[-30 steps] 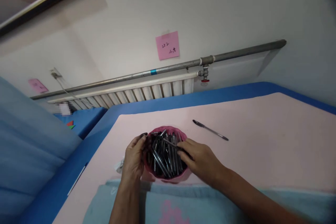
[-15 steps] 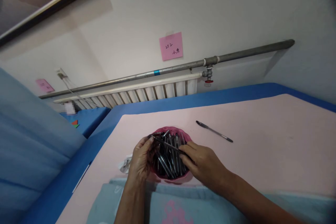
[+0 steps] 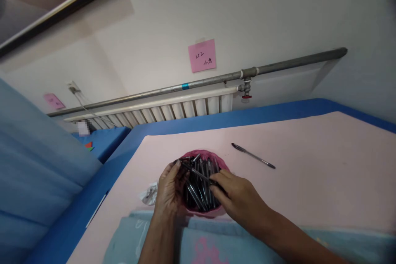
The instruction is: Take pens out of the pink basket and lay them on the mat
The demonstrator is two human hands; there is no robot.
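A dark pen point(image 3: 198, 173) is stretched between my two hands above a round pink basket point(image 3: 223, 162). My left hand point(image 3: 168, 185) pinches the pen's upper left end, its fingertips darkly smudged. At the lower right end, my right hand point(image 3: 235, 189) closes thumb and fingers round the pen. Beneath them the basket holds many clear-barrelled pens with dark ends point(image 3: 194, 196), partly covered by my hands. Another clear pen with a dark cap point(image 3: 253, 156) lies alone on the pink table sheet, right of the basket.
Crumpled white tissue point(image 3: 149, 194) lies left of my left wrist. Light blue cloth point(image 3: 198, 239) covers the near edge of the pink sheet point(image 3: 309, 173). Behind the blue table edge point(image 3: 204, 123) are a white radiator point(image 3: 176, 110) and a metal pipe point(image 3: 154, 93). A blue curtain point(image 3: 37, 165) hangs at left.
My right hand has shifted slightly down with its end of the pen. Both hands keep their hold on it, and the lone pen lies as before.
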